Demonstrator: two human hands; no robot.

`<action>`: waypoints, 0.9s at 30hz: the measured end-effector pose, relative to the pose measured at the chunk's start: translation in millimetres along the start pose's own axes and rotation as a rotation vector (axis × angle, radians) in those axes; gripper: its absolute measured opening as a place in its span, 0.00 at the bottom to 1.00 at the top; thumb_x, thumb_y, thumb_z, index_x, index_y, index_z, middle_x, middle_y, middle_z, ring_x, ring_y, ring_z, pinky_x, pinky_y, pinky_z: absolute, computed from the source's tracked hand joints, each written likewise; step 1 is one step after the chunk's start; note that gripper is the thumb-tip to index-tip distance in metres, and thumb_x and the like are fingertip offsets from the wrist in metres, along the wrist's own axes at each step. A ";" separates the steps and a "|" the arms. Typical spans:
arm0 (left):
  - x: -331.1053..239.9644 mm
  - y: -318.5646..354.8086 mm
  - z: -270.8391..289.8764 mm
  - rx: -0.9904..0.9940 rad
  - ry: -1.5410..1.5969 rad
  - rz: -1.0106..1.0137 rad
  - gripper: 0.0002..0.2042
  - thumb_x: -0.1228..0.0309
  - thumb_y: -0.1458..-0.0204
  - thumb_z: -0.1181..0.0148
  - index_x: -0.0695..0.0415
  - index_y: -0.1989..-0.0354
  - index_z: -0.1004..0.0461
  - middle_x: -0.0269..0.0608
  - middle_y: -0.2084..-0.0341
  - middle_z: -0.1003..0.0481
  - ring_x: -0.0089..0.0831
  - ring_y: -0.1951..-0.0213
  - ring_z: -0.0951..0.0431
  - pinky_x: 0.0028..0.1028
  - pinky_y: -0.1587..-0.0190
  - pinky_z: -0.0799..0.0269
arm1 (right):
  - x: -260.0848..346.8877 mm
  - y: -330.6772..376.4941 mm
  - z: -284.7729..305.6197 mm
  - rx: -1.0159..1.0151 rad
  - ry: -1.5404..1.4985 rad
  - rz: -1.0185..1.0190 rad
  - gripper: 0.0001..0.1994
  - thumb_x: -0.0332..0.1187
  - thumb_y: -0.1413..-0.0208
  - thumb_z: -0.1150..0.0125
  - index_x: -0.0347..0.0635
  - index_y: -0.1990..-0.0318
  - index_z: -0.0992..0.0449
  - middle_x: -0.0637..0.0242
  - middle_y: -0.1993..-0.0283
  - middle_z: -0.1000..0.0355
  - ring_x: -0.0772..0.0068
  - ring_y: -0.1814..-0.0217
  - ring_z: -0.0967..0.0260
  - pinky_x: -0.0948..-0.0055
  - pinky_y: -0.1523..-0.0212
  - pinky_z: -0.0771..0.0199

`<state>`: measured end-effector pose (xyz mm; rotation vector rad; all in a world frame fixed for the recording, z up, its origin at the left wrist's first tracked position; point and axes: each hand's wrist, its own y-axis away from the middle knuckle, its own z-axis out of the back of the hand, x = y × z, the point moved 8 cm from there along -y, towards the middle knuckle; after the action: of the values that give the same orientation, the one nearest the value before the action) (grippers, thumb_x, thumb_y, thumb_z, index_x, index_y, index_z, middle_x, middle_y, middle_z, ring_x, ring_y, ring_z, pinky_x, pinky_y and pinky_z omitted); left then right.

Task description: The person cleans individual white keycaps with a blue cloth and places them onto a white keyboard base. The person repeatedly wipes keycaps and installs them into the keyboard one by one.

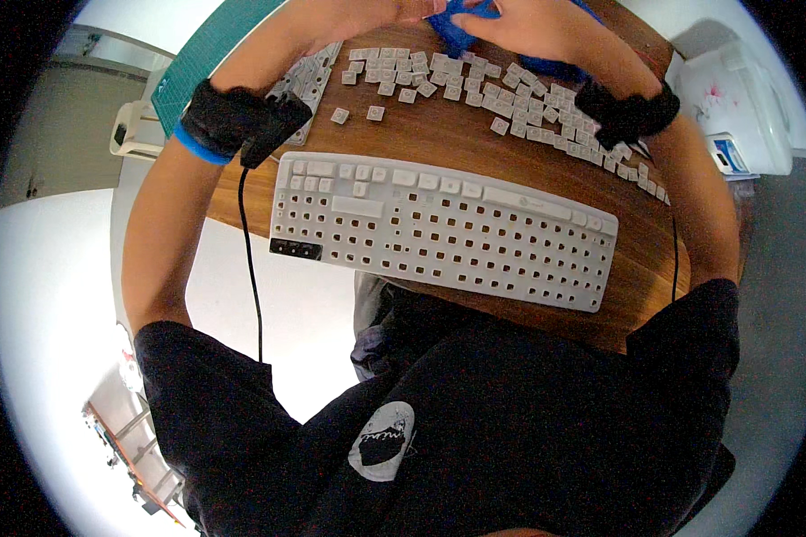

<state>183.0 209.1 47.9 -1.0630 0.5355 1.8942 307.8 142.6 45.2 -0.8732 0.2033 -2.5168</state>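
At the upper edge my left hand (381, 12) and my right hand (524, 27) come together, both partly cut off. Between them hangs a crumpled blue cloth-like piece (457, 38); my right fingers are closed on it, and my left fingertips meet its left side, closed too. Below the hands, many loose white keycaps (452, 92) lie spread across the table. Nearer to me rests a white keyboard (535, 204), mostly bare key holes, with several white keys along its far edge and left part. Neither hand touches the keyboard.
The wooden table (421, 134) has a curved edge. A pale panel with holes (312, 94) lies under my left wrist, beside a green cutting mat (208, 55). A white container (734, 107) stands at right, a cream stool (134, 130) at left. A black cable (249, 242) hangs from my left wristband.
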 end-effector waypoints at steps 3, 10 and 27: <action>-25.5 28.3 -3.3 -0.007 -0.001 0.022 0.18 0.77 0.38 0.28 0.62 0.42 0.26 0.40 0.59 0.16 0.24 0.60 0.17 0.27 0.56 0.18 | 30.2 5.5 -3.3 -0.053 0.036 0.103 0.18 0.29 0.37 0.30 0.31 0.43 0.24 0.48 0.49 0.20 0.51 0.45 0.19 0.59 0.45 0.20; -30.6 99.9 -23.6 0.018 0.047 0.033 0.19 0.76 0.36 0.29 0.60 0.39 0.27 0.41 0.54 0.16 0.28 0.54 0.15 0.28 0.49 0.17 | 98.2 35.1 -18.9 0.051 -0.006 0.148 0.17 0.34 0.38 0.28 0.34 0.47 0.22 0.47 0.50 0.22 0.44 0.48 0.21 0.55 0.50 0.22; -5.7 206.2 -89.3 0.033 -0.577 -0.171 0.25 0.71 0.45 0.29 0.56 0.37 0.24 0.45 0.35 0.23 0.46 0.34 0.23 0.41 0.36 0.21 | 108.1 106.0 -107.7 0.167 0.066 -0.074 0.13 0.24 0.43 0.28 0.40 0.51 0.21 0.58 0.51 0.27 0.50 0.51 0.22 0.57 0.54 0.19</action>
<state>50.6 35.5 -5.1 -0.4804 0.1369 1.9136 207.1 -3.2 -10.4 -0.7440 -0.0187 -2.5888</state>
